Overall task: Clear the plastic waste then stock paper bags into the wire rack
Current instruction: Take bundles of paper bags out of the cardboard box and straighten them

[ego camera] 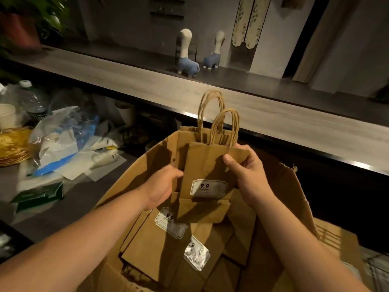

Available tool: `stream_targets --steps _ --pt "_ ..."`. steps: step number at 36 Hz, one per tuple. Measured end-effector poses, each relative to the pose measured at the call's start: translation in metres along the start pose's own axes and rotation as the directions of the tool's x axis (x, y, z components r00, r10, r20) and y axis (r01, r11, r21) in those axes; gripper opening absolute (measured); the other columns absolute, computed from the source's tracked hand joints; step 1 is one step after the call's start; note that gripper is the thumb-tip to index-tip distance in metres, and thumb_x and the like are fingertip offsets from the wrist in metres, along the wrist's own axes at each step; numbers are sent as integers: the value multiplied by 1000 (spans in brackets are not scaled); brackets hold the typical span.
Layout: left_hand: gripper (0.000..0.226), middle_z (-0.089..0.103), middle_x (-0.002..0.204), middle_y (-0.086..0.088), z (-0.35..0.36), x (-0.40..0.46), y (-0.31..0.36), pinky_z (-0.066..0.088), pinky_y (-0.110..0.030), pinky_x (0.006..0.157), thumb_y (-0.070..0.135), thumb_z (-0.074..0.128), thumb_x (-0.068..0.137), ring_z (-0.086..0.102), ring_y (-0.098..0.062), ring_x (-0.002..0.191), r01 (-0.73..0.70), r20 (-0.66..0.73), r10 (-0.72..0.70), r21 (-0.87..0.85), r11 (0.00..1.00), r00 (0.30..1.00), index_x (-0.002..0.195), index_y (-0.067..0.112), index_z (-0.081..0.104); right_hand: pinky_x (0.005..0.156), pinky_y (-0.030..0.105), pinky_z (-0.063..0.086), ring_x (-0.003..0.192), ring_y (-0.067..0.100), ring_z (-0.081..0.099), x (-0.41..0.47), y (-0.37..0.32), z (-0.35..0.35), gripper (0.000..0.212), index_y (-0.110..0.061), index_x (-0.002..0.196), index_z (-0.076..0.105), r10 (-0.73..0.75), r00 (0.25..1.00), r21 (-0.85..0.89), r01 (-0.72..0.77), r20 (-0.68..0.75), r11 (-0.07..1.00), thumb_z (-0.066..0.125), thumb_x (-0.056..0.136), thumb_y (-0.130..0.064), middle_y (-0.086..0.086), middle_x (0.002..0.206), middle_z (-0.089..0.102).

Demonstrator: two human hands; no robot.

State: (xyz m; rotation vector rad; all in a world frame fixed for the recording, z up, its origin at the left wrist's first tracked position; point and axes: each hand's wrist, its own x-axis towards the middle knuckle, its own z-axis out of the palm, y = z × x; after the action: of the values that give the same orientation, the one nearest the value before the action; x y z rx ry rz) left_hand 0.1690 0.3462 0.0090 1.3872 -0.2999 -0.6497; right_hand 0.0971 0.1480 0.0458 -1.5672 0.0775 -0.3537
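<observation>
I hold a flat brown paper bag (207, 169) with twisted handles and a "9.9" label upright above an open cardboard box (294, 199). My left hand (164, 186) grips the bag's left edge; my right hand (245, 173) pinches its upper right corner. Behind it stand more brown bags (189, 135) with handles up. Several flat paper bags (155, 245) lie stacked inside the box. A heap of clear and blue plastic waste (65, 140) lies on the dark counter at left. A bit of wire rack (376, 270) shows at the lower right edge.
A plastic bottle (34, 102), a white cup (7, 115), a gold wire basket (12, 146) and a green carton (40, 196) sit at left. A raised wooden bar ledge (189, 91) runs behind the box, with two blue figurines (188, 64) beyond.
</observation>
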Motion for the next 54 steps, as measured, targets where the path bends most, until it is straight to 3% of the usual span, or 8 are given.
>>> stream_targets --steps 5,10,18,21,25,32,40,54 --pt "46 61 131 -8 6 -4 -6 37 -48 108 30 46 91 53 -27 126 51 144 -48 -21 998 988 135 19 47 76 31 60 94 12 68 -1 8 13 19 -20 106 54 23 994 -80 -32 -107 996 65 91 -24 -2 104 66" --pt "36 64 116 4 6 2 -12 45 -41 104 14 61 92 57 -15 116 9 -64 17 388 922 998 123 27 49 75 28 59 96 14 65 -4 8 20 28 -25 107 48 -95 989 -137 79 -114 987 69 89 -22 -2 104 60" --pt "18 69 96 -3 4 -7 8 50 -30 86 5 58 92 64 -13 95 -241 -227 325 330 913 918 100 20 64 88 26 54 107 10 64 -2 -6 22 70 -18 132 38 -352 936 -133 349 -1 928 80 76 -20 -19 111 64" --pt "28 64 89 9 4 -8 3 44 -8 73 -1 57 90 59 0 87 -217 -252 318 358 908 914 91 27 60 87 21 53 107 7 64 -1 6 21 54 -10 118 56 -224 970 -174 237 90 956 82 73 -25 -7 111 66" --pt "23 62 109 2 4 1 -7 44 -25 85 12 59 94 57 -17 107 -61 -218 148 364 929 965 113 25 57 92 28 55 111 11 63 2 31 14 45 -10 121 57 -57 996 -282 74 66 957 77 81 -18 -2 115 66" --pt "21 61 102 11 3 3 -7 39 -17 75 13 56 95 54 -1 95 -72 -220 160 361 930 962 100 33 56 83 17 55 102 0 62 4 34 15 26 -15 115 60 7 1000 -325 0 18 946 66 91 -10 -11 108 65" --pt "29 60 113 10 2 6 -9 40 -21 85 22 53 98 54 -11 109 46 -198 67 516 856 978 127 28 51 73 9 47 102 -1 55 4 44 16 35 -20 125 50 130 992 -303 -125 -5 945 64 93 -17 -16 112 58" --pt "18 74 100 5 39 -30 49 56 -38 78 23 53 98 70 -16 94 -168 -300 238 240 956 924 109 27 66 71 24 59 87 13 74 0 -34 17 19 -15 108 61 127 990 39 -125 -66 991 66 91 -8 3 102 74"
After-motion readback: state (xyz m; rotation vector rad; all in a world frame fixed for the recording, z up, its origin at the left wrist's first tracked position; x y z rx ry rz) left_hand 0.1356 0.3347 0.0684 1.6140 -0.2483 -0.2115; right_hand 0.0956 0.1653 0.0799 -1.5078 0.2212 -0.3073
